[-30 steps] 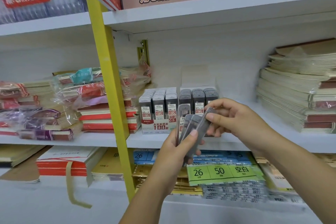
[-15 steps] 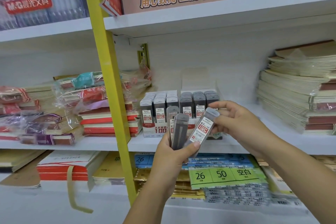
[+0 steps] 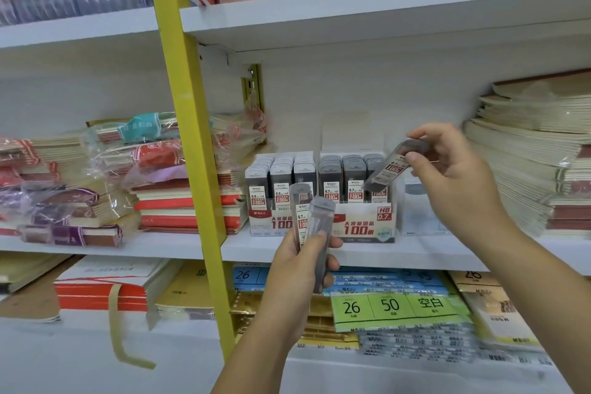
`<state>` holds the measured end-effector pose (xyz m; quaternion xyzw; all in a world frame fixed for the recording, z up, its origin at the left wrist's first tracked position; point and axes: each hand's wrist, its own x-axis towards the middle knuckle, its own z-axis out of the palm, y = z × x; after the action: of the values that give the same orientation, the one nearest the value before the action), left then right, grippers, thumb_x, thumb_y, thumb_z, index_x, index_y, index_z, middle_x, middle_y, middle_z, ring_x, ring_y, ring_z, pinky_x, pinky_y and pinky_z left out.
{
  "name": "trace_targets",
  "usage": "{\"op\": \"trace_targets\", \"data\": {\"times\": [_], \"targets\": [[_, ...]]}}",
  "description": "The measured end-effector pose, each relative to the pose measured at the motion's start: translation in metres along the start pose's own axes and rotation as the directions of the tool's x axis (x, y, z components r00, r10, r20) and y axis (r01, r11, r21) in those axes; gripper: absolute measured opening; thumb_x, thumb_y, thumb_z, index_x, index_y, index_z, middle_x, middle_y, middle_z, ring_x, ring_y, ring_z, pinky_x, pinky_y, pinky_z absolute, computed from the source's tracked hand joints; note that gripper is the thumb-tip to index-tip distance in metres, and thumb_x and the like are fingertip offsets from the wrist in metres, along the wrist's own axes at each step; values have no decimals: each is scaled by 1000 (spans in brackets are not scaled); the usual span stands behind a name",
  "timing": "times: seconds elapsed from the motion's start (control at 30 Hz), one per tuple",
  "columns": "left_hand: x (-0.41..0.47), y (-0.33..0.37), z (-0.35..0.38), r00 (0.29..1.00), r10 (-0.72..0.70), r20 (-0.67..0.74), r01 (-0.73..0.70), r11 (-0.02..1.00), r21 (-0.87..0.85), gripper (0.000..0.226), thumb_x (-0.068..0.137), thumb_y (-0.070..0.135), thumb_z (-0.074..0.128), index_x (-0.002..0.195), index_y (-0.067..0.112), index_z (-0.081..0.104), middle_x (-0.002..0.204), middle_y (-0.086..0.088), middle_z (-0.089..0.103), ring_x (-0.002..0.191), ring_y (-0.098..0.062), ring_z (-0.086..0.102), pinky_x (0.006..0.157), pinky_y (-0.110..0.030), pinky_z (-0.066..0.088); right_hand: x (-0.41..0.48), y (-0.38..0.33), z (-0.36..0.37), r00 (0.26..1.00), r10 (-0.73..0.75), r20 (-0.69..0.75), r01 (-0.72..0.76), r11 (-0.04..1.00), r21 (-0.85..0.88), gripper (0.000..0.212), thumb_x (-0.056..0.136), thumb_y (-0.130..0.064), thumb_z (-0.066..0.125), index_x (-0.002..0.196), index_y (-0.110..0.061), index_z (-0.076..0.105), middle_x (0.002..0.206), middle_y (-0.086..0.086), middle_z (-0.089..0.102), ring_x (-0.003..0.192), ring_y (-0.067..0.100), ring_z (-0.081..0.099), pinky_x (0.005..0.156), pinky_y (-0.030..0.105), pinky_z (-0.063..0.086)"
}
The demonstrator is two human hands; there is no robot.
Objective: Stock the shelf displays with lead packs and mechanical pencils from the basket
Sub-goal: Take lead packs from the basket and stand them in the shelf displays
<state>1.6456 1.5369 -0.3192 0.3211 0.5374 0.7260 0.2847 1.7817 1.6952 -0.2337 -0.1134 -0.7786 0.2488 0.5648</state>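
Lifted above display box (image 3: pixel 361 228), right hand (image 3: pixel 451 169) pinches lead pack (image 3: pixel 388 168); left hand (image 3: pixel 295 269) grips two.

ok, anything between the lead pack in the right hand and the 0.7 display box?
Nothing visible. The lead pack, pinched by the right hand, hangs tilted over the right column of the 0.7 display box.

Bright, even light falls from above, and a soft shadow lies beneath the white upper shelf board (image 3: pixel 383 9) right of the tall yellow metal upright (image 3: pixel 188 144). Further right, motion blur smears the right hand (image 3: pixel 454 176) and its clear grey lead pack (image 3: pixel 393 166). Left of the upright, crinkled clear plastic wrapping (image 3: pixel 134 150) shows glare. Wide-angle distortion bows the shelf lines.
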Motion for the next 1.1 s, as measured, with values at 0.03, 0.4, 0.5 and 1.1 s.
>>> {"op": "trace_targets", "data": {"times": [0.03, 0.4, 0.5, 1.1], "targets": [[1, -1, -1, 1000, 9, 0, -9, 1000, 5, 11, 101, 28, 56, 108, 29, 65, 94, -3, 75, 65, -11, 58, 54, -27, 43, 1, 4, 3, 1000, -18, 23, 20, 998, -56, 37, 94, -10, 59, 99, -45, 54, 94, -22, 64, 88, -4, 60, 73, 7, 45], [4, -6, -6, 998, 58, 20, -58, 998, 24, 14, 96, 35, 62, 96, 47, 70, 105, 6, 77, 82, -11, 70, 67, -25, 56, 13, 25, 19, 994, -89, 69, 101, 974, -203, 31, 94, -9, 56, 119, -27, 59, 107, -9, 61, 95, -2, 53, 82, 9, 40], [5, -6, -8, 997, 69, 23, -70, 997, 28, 16, 95, 36, 63, 95, 50, 69, 107, 6, 77, 85, -12, 71, 68, -25, 56, 14, 27, 18, 994, -105, 19, 106, 978, -181, 31, 94, -8, 56, 118, -28, 60, 106, -12, 60, 94, -6, 53, 83, 4, 40], [1, -2, -9, 996, 76, 43, -76, 997, 14, 44, 71, 50, 71, 113, 36, 65, 106, 6, 77, 86, -13, 74, 66, -22, 56, -1, 14, 14, 979, -112, 169, 172, 899, -403, 29, 93, -21, 55, 120, -20, 66, 107, -5, 63, 97, 1, 45, 83, 11, 30]]}}
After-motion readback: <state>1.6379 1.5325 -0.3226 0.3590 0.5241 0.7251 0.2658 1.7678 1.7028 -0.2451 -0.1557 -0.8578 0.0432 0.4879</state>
